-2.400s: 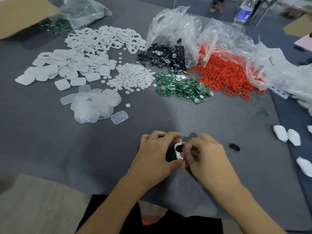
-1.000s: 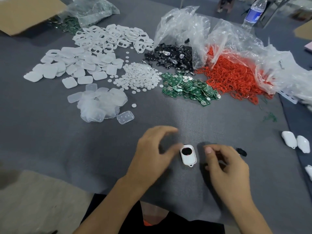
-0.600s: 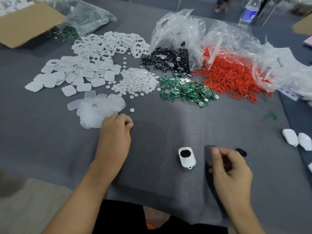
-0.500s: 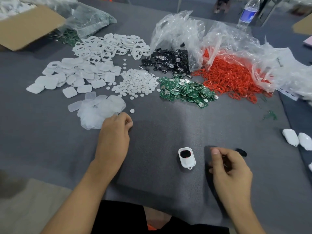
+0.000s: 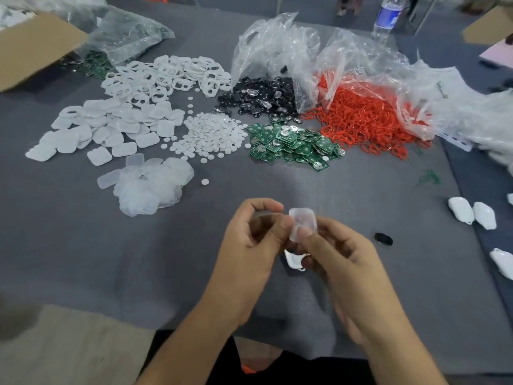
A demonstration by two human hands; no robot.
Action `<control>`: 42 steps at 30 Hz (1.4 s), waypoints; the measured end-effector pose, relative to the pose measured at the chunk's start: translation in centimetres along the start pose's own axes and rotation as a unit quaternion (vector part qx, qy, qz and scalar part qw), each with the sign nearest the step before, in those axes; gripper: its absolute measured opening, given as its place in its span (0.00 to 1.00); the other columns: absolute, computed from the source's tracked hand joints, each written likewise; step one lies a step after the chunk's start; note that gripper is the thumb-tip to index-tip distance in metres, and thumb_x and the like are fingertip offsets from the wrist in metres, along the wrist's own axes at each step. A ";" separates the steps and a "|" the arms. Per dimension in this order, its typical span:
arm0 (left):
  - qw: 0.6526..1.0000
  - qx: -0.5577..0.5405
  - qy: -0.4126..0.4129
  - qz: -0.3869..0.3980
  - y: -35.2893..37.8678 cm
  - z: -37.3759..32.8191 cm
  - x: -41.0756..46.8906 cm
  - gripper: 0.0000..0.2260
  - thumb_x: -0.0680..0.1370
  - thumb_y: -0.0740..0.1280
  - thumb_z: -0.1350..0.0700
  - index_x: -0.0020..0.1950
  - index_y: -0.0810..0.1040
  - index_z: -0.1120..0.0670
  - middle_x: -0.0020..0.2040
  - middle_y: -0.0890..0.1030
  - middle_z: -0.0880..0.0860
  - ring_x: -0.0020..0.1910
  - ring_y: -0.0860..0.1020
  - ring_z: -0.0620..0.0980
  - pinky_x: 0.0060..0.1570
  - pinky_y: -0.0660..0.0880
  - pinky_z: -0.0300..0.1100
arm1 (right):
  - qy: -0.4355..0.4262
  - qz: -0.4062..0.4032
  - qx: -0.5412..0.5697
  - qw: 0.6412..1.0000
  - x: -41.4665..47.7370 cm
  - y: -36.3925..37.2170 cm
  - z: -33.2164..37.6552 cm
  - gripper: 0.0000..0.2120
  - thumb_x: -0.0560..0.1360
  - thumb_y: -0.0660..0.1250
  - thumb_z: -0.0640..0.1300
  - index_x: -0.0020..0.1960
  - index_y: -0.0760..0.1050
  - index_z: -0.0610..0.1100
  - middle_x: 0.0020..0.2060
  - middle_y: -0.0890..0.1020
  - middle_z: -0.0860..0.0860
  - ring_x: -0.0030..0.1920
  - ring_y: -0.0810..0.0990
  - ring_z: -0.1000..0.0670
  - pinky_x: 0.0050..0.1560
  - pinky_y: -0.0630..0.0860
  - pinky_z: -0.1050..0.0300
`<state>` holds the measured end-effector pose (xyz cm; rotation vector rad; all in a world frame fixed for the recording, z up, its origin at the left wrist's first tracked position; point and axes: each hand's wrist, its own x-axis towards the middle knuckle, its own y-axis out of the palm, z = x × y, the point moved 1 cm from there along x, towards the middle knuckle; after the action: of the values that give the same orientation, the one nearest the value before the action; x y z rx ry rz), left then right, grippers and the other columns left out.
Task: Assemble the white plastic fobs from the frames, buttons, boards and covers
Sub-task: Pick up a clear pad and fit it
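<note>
Pinched translucent cover (image 5: 302, 222) between left hand (image 5: 249, 240) and right hand (image 5: 341, 259), fingers curled on it, above white frame (image 5: 294, 260) on near grey mat (image 5: 138, 259).

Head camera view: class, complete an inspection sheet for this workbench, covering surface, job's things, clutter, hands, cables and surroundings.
Surface: grey cloth covers the table.
Job's things: piles of white frames, white covers, round buttons and green boards; a translucent cover pile; a partly built fob shows beneath the hands; finished fobs lie at the right.
Clutter: black pieces and red rings spill from plastic bags; cardboard box far left.
Hands: left hand and right hand both pinch one translucent cover with their fingers.
Cables: nothing seen.
Surroundings: water bottle at the far edge.
</note>
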<state>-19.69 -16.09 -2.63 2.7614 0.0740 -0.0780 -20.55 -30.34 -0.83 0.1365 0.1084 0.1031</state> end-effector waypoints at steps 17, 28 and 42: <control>0.993 0.115 0.023 -0.006 -1.1 1.3 -0.7 0.12 0.75 0.76 0.60 0.55 0.79 0.49 0.46 0.87 0.52 0.46 0.86 0.47 0.47 0.79 0.35 | 0.026 -0.068 -0.042 0.996 -0.6 -1.7 -1.0 0.08 0.78 0.69 0.34 0.45 0.84 0.44 0.35 0.85 0.45 0.36 0.84 0.51 0.38 0.79 0.65; 0.862 0.372 0.340 0.043 -1.7 2.4 -2.1 0.08 0.79 0.74 0.60 0.56 0.83 0.51 0.51 0.83 0.45 0.50 0.82 0.43 0.53 0.76 0.36 | 0.116 -0.068 0.086 0.987 -0.9 -2.8 -1.4 0.07 0.72 0.71 0.36 0.50 0.83 0.40 0.46 0.83 0.31 0.47 0.85 0.41 0.50 0.83 0.53; 0.994 0.103 0.025 0.018 -0.3 3.1 -2.0 0.22 0.70 0.79 0.56 0.59 0.76 0.41 0.52 0.86 0.52 0.49 0.86 0.52 0.50 0.81 0.40 | 0.006 -0.082 -0.038 0.996 -1.4 -2.8 -1.4 0.09 0.76 0.70 0.31 0.49 0.83 0.42 0.36 0.86 0.45 0.34 0.82 0.54 0.39 0.78 0.66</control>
<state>-21.84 -16.99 -5.46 2.9702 0.0294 -0.0073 -21.80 -33.10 -2.49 0.0508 0.1271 -0.0565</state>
